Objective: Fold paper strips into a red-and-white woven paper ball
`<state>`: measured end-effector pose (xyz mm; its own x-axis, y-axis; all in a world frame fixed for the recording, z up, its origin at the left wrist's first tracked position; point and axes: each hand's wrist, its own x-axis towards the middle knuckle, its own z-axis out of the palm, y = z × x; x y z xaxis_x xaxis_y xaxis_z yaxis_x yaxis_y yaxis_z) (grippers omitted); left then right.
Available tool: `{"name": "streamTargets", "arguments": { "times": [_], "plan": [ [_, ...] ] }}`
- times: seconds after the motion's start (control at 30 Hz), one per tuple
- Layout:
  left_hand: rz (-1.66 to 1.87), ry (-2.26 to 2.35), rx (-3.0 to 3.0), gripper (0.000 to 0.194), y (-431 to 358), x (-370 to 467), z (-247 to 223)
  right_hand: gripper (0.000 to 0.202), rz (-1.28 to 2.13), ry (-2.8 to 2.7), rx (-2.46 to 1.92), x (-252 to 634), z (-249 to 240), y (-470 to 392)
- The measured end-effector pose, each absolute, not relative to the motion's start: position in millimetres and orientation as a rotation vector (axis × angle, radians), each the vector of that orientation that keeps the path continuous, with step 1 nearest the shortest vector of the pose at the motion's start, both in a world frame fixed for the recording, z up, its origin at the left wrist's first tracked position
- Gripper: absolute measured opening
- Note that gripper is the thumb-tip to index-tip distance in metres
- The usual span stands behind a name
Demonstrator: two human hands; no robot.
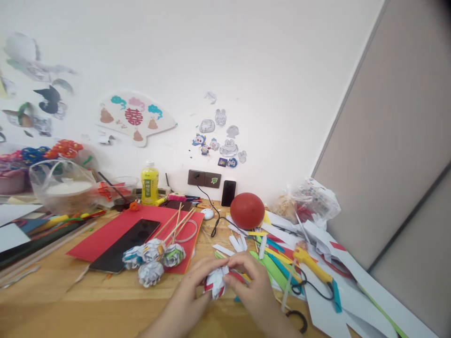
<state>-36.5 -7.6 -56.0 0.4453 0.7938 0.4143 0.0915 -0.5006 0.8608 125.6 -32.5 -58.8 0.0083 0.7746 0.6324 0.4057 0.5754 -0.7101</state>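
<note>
Between my two hands, low in the middle of the head view, is a white and red paper flower (pixel 215 284) with folded, layered petals. My left hand (pixel 195 287) is closed around its left side. The fingers of my right hand (pixel 251 281) pinch its right side, where a red strip shows; their far tips are partly hidden. To the left, several finished-looking paper flowers (pixel 153 249) on wooden sticks (pixel 179 226) lie together, with white, blue, orange and green petals.
A dark tablet (pixel 130 241) lies on red paper (pixel 102 230) at left. Behind stand a yellow bottle (pixel 150 184), a phone (pixel 229 193) and a red balloon (pixel 247 211). A yellow glue gun (pixel 312 263) with its cord and scattered paper strips (pixel 276 272) cover the right side.
</note>
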Motion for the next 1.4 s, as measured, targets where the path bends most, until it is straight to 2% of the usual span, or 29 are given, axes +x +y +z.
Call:
{"name": "streamTargets", "arguments": {
  "times": [0.43, 0.53, 0.73, 0.97, 1.2, 1.4],
  "plan": [
    [0.972, 0.782, 1.853, 0.046, -14.1, -33.2, -54.5, 0.009, 0.528, -1.654, -1.065, 131.6, -47.4, -34.8],
    [0.957, 0.803, 1.879, 0.042, -14.5, -32.7, -51.6, 0.004, 0.438, -1.765, -1.093, 133.4, -42.3, -35.7],
    [0.967, 0.785, 1.903, 0.042, -13.9, -34.6, -51.2, 0.018, 0.219, -1.903, -1.062, 134.5, -38.8, -36.7],
    [0.977, 0.761, 1.835, 0.045, -14.2, -34.6, -50.8, 0.019, 0.269, -1.874, -1.078, 132.6, -39.9, -37.5],
    [0.932, 0.811, 1.864, 0.047, -13.2, -34.4, -54.9, 0.018, -0.069, -2.075, -0.888, 135.9, -44.9, -34.3],
    [0.922, 0.812, 1.918, 0.048, -14.4, -35.3, -53.8, 0.013, 0.219, -1.936, -1.08, 137.4, -42.3, -35.9]
  ]
}}
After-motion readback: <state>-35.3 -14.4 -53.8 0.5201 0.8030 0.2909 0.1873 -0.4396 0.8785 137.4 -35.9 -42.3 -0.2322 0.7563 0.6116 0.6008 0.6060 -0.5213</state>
